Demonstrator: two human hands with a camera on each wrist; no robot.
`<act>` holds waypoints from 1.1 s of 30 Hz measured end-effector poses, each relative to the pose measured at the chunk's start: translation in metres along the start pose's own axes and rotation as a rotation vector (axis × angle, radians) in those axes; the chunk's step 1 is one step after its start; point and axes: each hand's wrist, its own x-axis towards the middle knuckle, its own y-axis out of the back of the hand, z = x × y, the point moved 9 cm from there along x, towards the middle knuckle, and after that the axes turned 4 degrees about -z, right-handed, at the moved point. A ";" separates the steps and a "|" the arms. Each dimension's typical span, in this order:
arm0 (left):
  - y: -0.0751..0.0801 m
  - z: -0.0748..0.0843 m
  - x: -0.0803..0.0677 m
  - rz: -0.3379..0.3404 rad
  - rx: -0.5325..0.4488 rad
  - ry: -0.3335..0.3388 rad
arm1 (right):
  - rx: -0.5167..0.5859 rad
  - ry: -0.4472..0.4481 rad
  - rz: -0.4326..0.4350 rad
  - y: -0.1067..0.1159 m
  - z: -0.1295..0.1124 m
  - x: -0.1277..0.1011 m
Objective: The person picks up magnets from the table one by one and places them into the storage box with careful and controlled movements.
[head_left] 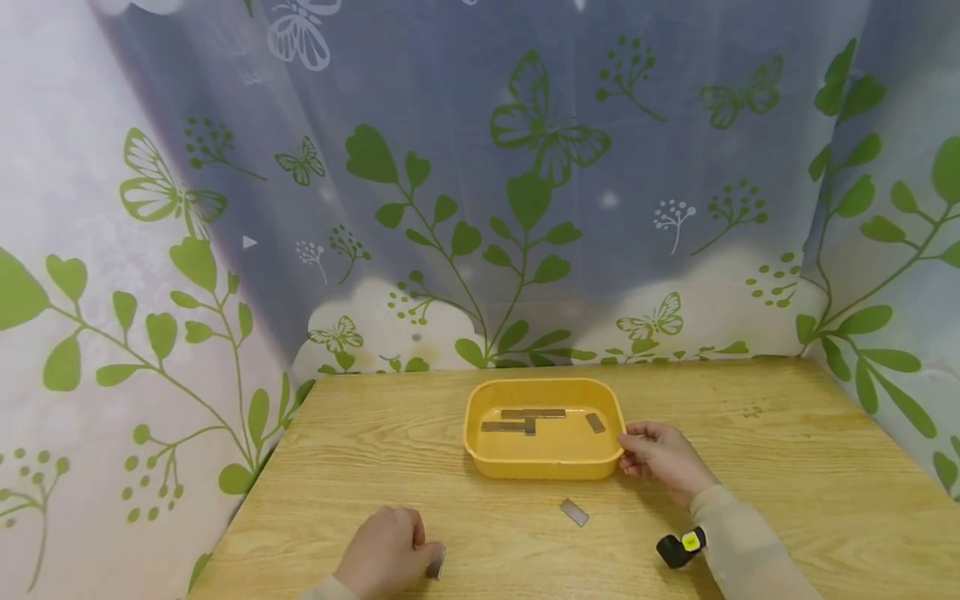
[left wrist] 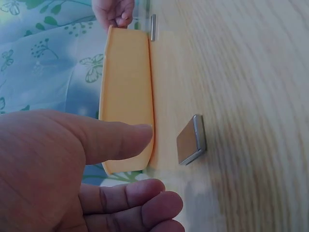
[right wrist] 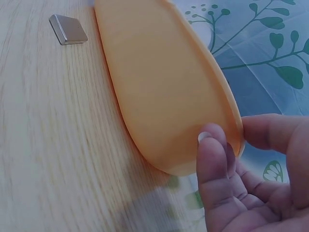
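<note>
On the wooden table sits a yellow tray holding several grey metal plates; the right hand grasps its right rim between thumb and fingers. Just in front of the tray lies a loose plate. Farther forward and leftward, the left hand rests relaxed, released, beside another plate.

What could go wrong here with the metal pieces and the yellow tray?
1. The right hand pinches only the corner rim of the yellow tray; a tug might slide or tip it and shift the metal pieces inside.
2. The metal piece by the left hand lies near the front edge of the table, so a nudge from the left hand could push it off.
3. The loose piece in front of the tray lies flat, which may be hard to pick up.
</note>
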 end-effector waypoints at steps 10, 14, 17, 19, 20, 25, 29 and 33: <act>-0.013 0.000 0.003 -0.043 0.000 0.033 | -0.030 0.008 0.055 0.005 -0.002 -0.001; -0.014 -0.001 0.004 -0.057 0.013 0.047 | -0.036 0.005 0.062 0.005 -0.002 0.000; -0.016 -0.002 0.004 -0.071 0.007 0.048 | -0.037 0.005 0.063 0.005 -0.002 0.000; -0.018 -0.002 0.004 -0.080 0.000 0.047 | -0.040 0.008 0.059 0.004 -0.003 0.000; -0.018 -0.003 0.004 -0.082 -0.003 0.043 | -0.044 0.011 0.055 0.003 -0.003 -0.001; -0.020 -0.004 0.005 -0.083 -0.008 0.028 | -0.044 0.014 0.061 0.004 -0.004 -0.001; -0.018 -0.002 0.006 -0.056 -0.009 -0.010 | -0.043 0.012 0.074 0.007 -0.003 0.000; -0.016 0.000 0.007 -0.034 -0.001 -0.042 | -0.056 0.016 0.082 0.008 -0.002 0.000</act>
